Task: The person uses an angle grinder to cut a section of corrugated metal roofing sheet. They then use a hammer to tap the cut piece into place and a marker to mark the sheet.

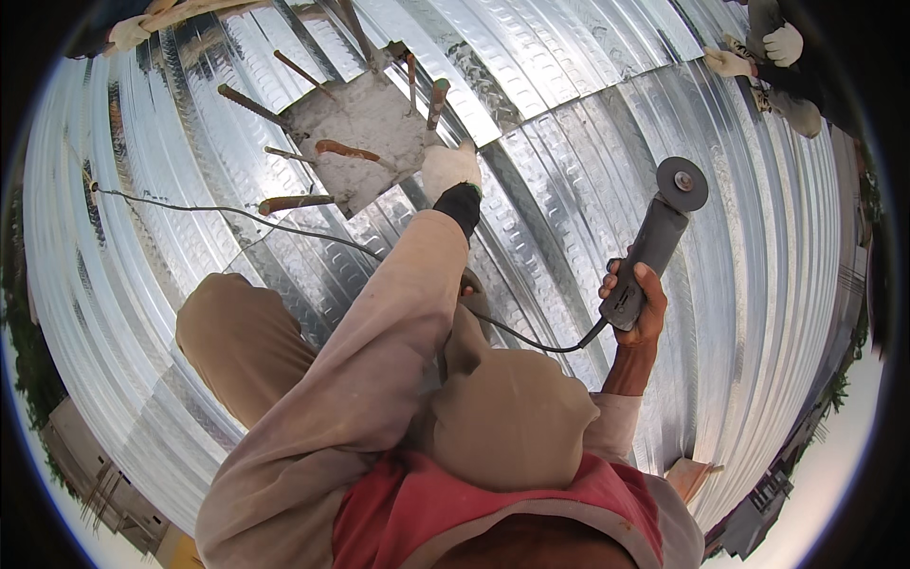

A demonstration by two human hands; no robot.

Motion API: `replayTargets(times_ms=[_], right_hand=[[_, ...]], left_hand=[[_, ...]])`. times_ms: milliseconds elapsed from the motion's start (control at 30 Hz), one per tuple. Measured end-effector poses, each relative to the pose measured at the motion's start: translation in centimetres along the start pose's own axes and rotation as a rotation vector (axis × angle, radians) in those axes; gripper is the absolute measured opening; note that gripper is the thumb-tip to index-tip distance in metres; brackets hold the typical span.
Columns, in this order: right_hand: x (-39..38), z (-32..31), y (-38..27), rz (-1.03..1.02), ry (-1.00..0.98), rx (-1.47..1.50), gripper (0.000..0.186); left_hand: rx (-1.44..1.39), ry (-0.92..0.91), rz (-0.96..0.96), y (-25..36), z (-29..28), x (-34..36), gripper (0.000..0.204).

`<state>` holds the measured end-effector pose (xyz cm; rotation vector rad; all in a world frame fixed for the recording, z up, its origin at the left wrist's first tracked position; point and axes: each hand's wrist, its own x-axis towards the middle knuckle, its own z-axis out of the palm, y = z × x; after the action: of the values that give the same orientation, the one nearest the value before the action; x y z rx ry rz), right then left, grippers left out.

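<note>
My left hand, in a pale glove with a dark cuff, reaches to the right edge of a square concrete column top, one finger stretched along the cut metal sheet beside it; its other fingers are mostly hidden. Several rusty rebar stubs stick up from the concrete. In my bare right hand is a dark angle grinder, raised at the right with its disc upward. Its power cord loops behind my knee and out to the left.
Ribbed galvanised decking surrounds me, with an overlapping seam crossing the upper right. A co-worker's gloved hands and legs show at top right; another gloved hand rests by timber at top left. A wooden offcut lies at lower right.
</note>
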<state>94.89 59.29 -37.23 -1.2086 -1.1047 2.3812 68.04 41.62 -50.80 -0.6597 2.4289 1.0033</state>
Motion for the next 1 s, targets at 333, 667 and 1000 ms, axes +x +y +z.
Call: replayTargets(times_ms=[333,667,1000], right_hand=[[0.0,0.5,0.9,0.033,-0.031,-0.017,0.043],[0.4,0.8,1.4,0.041,-0.056,-0.004,0.045],[-0.1,1.0,0.6,-0.002,-0.056,0.056,0.053]], left_hand=[[-0.159,-0.005,-0.069,0.6,0.1,0.3,0.047],[-0.855,-0.331,0.005,-1.8,0.3,1.6,0.015],[-0.523,-0.760,-0.027,-8.7,-0.4,-11.3,0.026]])
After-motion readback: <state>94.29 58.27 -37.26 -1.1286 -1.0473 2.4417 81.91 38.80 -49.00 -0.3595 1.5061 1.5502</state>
